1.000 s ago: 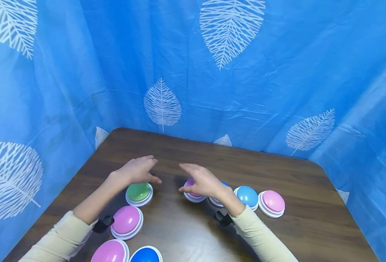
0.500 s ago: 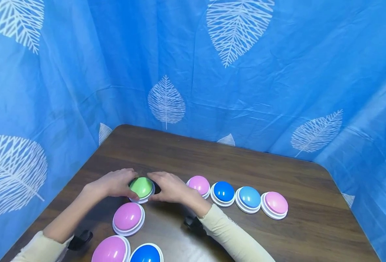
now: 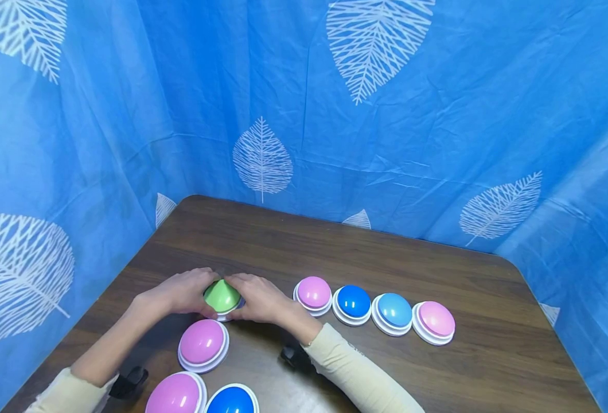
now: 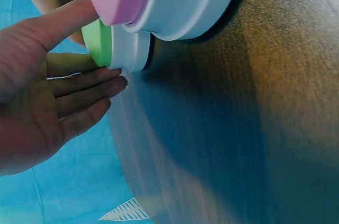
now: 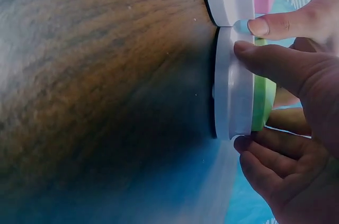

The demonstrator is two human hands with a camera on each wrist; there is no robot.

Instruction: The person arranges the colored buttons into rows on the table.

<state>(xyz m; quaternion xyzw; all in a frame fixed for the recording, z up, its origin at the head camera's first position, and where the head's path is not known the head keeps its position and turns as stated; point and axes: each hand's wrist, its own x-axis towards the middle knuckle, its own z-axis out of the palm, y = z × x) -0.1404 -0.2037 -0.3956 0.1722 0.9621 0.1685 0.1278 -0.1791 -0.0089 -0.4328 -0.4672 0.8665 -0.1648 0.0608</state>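
Note:
Both hands hold a green dome-shaped push button (image 3: 222, 296) from its two sides, at the far left of the table. My left hand (image 3: 176, 291) has its thumb on the near side and its fingers round the far side, beside the white base in the left wrist view. Opposite it, my right hand (image 3: 264, 298) grips the same button; in the right wrist view its thumb lies against the white base (image 5: 235, 89) and its fingertips curl at the other edge. Just nearer the body sits a pink button (image 3: 201, 342), close against the green one.
At the front left are a larger pink button (image 3: 174, 394) and a blue button (image 3: 232, 400). A row to the right has a pink button (image 3: 314, 293), a dark blue one (image 3: 354, 302), a light blue one (image 3: 394, 311) and another pink one (image 3: 436, 319). Blue curtains (image 3: 304, 126) enclose the brown table (image 3: 345, 246).
My right hand has moved left from over the pink button in the row to the green button. My left hand has come down beside it, and both hands have closed in on its sides.

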